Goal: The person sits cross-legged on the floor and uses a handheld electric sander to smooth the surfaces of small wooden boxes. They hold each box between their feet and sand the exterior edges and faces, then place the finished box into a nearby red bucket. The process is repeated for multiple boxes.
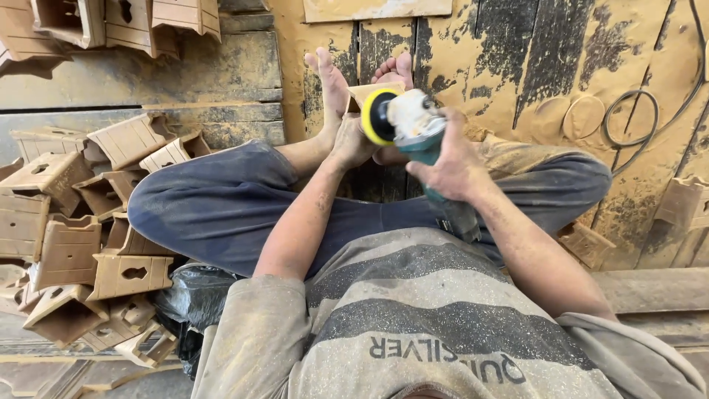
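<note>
From the head view we look down on a person seated cross-legged on a dusty wooden floor, bare feet up near the top of the picture. The right hand has its grip wrapped tight round the teal body of a hand-held sander, whose yellow-rimmed disc faces left, towards the feet. The left hand reaches forward and is closed on a small wooden piece that sits between the feet, just past the disc. Only the pale top edge of that piece shows above the tool. The left fingers are mostly hidden behind the sander, so we cannot tell exactly how they lie on the wood, and we cannot tell whether the disc touches the piece or stands just beside it.

Both forearms and the dark trousers are coated with fine tan dust, and so is the striped shirt.

To the person's left lies a loose heap of small wooden blocks with cut-out slots, tipped at many angles. A black plastic bag rests against the person's hip, just beside the heap. More such blocks sit at the top left. On the right a dark cable loops across the floor, well apart from the hands.
</note>
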